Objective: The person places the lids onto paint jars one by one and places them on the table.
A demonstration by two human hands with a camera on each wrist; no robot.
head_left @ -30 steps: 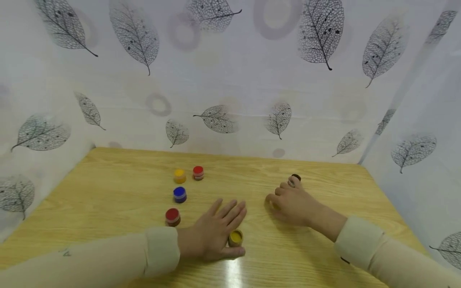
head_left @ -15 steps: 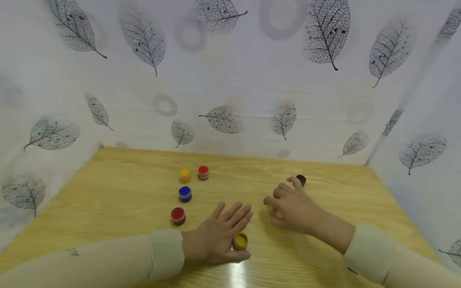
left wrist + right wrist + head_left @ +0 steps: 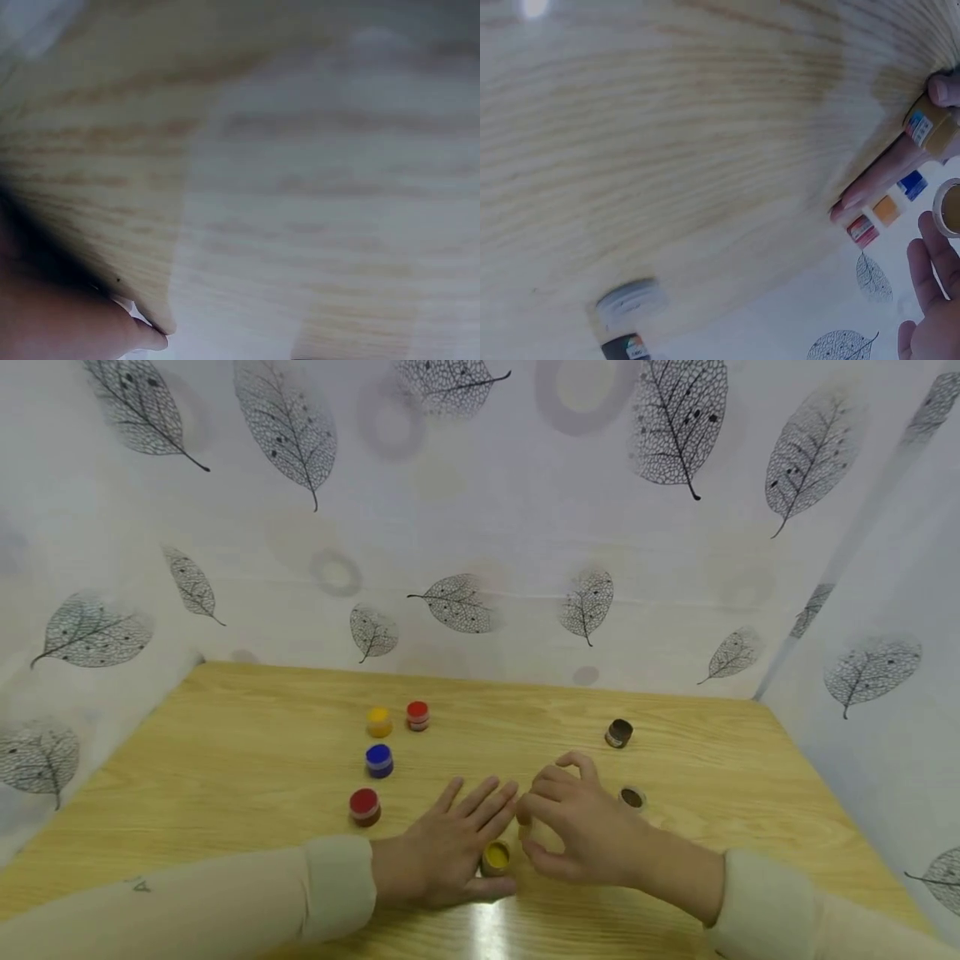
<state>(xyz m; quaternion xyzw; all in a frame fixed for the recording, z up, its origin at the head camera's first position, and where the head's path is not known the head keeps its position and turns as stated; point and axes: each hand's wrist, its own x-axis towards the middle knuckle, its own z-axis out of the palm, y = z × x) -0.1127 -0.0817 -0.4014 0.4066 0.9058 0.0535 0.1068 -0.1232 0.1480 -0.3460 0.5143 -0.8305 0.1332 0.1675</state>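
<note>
My left hand (image 3: 446,847) lies palm down with straight fingers spread on the table. A small open paint jar (image 3: 496,860), ochre yellow inside, stands between its thumb and forefinger. My right hand (image 3: 585,831) is just right of that jar, bent at the fingers, pinching a round jar lid (image 3: 951,208) between thumb and finger. The lid has a clear rim and an ochre middle, and in the head view fingers mostly hide it. In the right wrist view the ochre jar (image 3: 930,131) shows a label on its side. The left wrist view shows mostly tabletop.
Left of the hands stand a dark red jar (image 3: 364,807), a blue jar (image 3: 379,761), an orange-yellow jar (image 3: 379,722) and a bright red jar (image 3: 417,716). A dark brown jar (image 3: 618,733) is at the right, with a round lid (image 3: 632,797) nearer me. Leaf-printed cloth (image 3: 487,527) encloses the table.
My right hand has lifted the ochre lid from the right side and brought it left and nearer me, beside the ochre jar. The other lid has come into view. My left hand stays put.
</note>
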